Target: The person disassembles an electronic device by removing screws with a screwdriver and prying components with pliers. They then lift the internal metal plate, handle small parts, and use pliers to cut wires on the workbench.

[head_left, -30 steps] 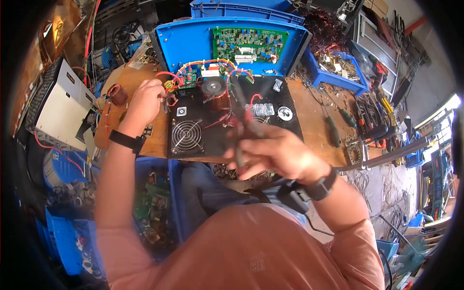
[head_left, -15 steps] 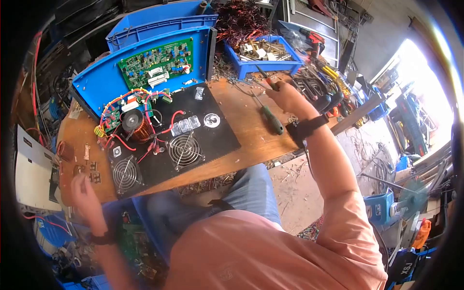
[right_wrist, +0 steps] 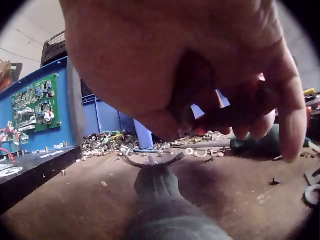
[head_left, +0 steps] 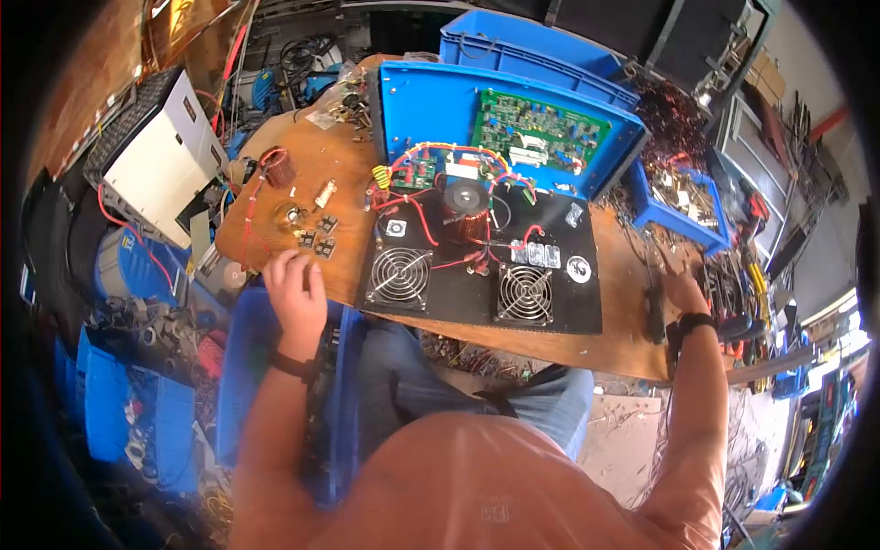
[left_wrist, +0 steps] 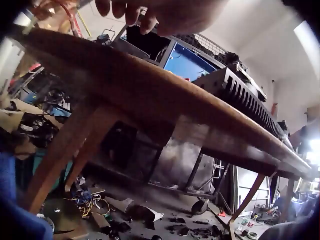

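My left hand [head_left: 296, 291] hovers at the table's front left edge, fingers loosely bent and holding nothing. Just beyond it lie several small dark square parts [head_left: 316, 236]. In the left wrist view its fingertips hang above the wooden table edge [left_wrist: 165, 82]. My right hand [head_left: 683, 289] is low over the table's right end, beside a dark-handled screwdriver [head_left: 654, 312]. In the right wrist view its fingers hang down, with nothing visible between them. One green screwdriver handle [right_wrist: 170, 205] lies below the hand, and another [right_wrist: 257, 142] lies behind the fingertips.
A black panel [head_left: 440, 307] with two fan grilles and a copper-wound transformer [head_left: 466, 215] covers the middle. Behind stands a blue housing [head_left: 422, 101] with a green circuit board [head_left: 541, 128]. A blue bin [head_left: 674, 229] of metal parts and several hand tools [head_left: 756, 284] are at right.
The left hand has left the wires by the transformer and come to the front left edge. The right hand has carried a blurred tool rightward and now shows no tool in its fingers.
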{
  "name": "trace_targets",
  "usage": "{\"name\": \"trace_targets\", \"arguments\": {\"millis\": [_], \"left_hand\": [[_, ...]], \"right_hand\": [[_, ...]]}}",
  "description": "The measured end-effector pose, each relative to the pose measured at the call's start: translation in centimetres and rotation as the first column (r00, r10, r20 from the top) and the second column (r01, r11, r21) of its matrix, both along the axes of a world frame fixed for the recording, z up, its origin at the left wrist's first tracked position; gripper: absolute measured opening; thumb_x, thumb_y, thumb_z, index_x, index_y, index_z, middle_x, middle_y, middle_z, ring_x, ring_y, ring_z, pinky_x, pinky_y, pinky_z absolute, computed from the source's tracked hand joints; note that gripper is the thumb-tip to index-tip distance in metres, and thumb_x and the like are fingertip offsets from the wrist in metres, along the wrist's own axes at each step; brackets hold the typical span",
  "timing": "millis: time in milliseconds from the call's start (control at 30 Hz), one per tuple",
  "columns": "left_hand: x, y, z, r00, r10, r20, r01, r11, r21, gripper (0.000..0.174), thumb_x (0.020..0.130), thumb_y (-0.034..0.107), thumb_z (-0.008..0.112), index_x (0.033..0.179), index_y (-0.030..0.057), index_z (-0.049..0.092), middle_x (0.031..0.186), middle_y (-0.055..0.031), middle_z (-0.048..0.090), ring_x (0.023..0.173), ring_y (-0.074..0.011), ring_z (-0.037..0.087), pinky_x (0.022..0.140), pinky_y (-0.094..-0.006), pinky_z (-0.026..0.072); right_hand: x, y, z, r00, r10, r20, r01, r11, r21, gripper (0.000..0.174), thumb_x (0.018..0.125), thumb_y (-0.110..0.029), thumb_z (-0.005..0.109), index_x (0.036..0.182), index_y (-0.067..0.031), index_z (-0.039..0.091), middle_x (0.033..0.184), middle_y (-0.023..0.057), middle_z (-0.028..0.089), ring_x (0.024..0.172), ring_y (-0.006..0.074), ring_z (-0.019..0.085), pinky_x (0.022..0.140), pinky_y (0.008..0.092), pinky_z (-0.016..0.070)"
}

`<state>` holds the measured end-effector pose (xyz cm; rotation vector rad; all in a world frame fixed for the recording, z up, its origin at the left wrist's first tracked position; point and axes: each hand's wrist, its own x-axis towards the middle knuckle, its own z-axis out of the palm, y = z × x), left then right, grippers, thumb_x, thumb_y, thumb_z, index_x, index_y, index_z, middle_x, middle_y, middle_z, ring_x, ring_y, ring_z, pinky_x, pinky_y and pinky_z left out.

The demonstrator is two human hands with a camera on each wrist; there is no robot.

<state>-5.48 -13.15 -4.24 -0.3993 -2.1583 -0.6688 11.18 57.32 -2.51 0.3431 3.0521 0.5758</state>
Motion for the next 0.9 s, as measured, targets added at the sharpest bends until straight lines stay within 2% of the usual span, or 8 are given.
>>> {"name": "trace_targets", "arguments": {"millis": [367,400,467,533,567,600,800,900], "left_hand": [[-3.0,2.1,-1.1,0.999,0.005,0.040,-0.007,0.999,0.051,0.024,0.086,0.014,0.068,0.107,0.0032,0.064,0.115,-0.0145,0.058,0.110,-0.0368,0.051,0.095,-0.0489,0.0411],[-3.0,2.4,-0.9,0.998,-0.012,0.055,0.008,0.998,0.067,0.024,0.086,0.014,0.068,0.107,0.0032,0.065,0.114,-0.0137,0.058,0.110,-0.0361,0.051,0.096,-0.0484,0.0412],[-3.2,2.8,-0.6,0.999,-0.023,0.038,0.020,0.997,0.073,0.024,0.085,0.014,0.068,0.107,0.0030,0.065,0.113,-0.0134,0.059,0.109,-0.0359,0.051,0.095,-0.0482,0.0415],[-3.6,2.9,-0.3,1.000,-0.022,0.017,0.021,0.997,0.073,0.024,0.085,0.014,0.068,0.107,0.0029,0.066,0.113,-0.0131,0.059,0.108,-0.0358,0.052,0.095,-0.0480,0.0419],[-3.8,3.0,-0.2,1.000,-0.023,0.009,0.022,0.997,0.070,0.024,0.085,0.014,0.068,0.107,0.0029,0.066,0.112,-0.0131,0.059,0.108,-0.0357,0.052,0.094,-0.0479,0.0421],[-3.9,3.4,-0.2,1.000,-0.031,-0.001,0.031,0.997,0.069,0.024,0.085,0.014,0.068,0.107,0.0029,0.066,0.112,-0.0130,0.059,0.108,-0.0357,0.052,0.094,-0.0478,0.0423],[-5.8,2.3,-2.0,0.999,-0.043,-0.002,0.043,0.994,-0.101,0.022,0.089,0.014,0.065,0.108,0.0018,0.066,0.114,-0.0174,0.063,0.110,-0.0375,0.056,0.096,-0.0484,0.0428],[-5.8,2.1,-2.0,0.998,-0.039,-0.041,0.034,0.992,-0.123,0.023,0.095,0.017,0.061,0.111,0.0008,0.064,0.116,-0.0175,0.062,0.109,-0.0381,0.056,0.096,-0.0485,0.0418]], "right_hand": [[0.6,5.4,-4.2,0.949,0.156,0.273,-0.220,0.950,0.220,0.026,0.094,-0.015,0.050,0.091,0.0021,0.070,0.078,0.0228,0.068,0.069,0.0345,0.068,0.065,0.0445,0.0558],[0.3,1.7,-1.6,0.965,-0.079,0.252,0.091,0.995,-0.038,0.027,0.095,-0.015,0.050,0.090,0.0021,0.069,0.077,0.0222,0.068,0.069,0.0344,0.068,0.065,0.0443,0.0557],[-0.4,-7.2,4.5,0.787,-0.594,0.165,0.583,0.630,-0.513,0.029,0.096,-0.017,0.050,0.086,0.0021,0.069,0.075,0.0211,0.068,0.069,0.0342,0.068,0.066,0.0440,0.0555],[-0.1,-6.4,4.2,0.916,-0.402,-0.018,0.351,0.821,-0.450,0.031,0.097,-0.019,0.050,0.084,0.0013,0.069,0.070,0.0190,0.066,0.068,0.0339,0.068,0.065,0.0448,0.0551],[0.6,-3.4,3.3,0.999,0.028,0.037,-0.024,0.995,-0.098,0.030,0.097,-0.019,0.051,0.085,0.0009,0.070,0.067,0.0176,0.065,0.067,0.0333,0.068,0.064,0.0455,0.0546],[1.2,-0.5,2.4,0.904,0.416,0.101,-0.424,0.840,0.339,0.029,0.096,-0.020,0.052,0.086,0.0005,0.070,0.064,0.0161,0.063,0.066,0.0328,0.068,0.063,0.0462,0.0541],[2.2,-12.8,7.8,0.987,-0.142,-0.080,0.102,0.921,-0.377,0.040,0.087,-0.036,0.067,0.102,-0.0001,0.063,0.087,0.0263,0.067,0.081,0.0444,0.065,0.072,0.0491,0.0501],[2.8,-14.8,7.9,0.916,-0.381,0.127,0.401,0.859,-0.318,0.055,0.091,-0.039,0.056,0.129,0.0004,0.058,0.106,0.0224,0.071,0.095,0.0385,0.069,0.085,0.0459,0.0544]]}}
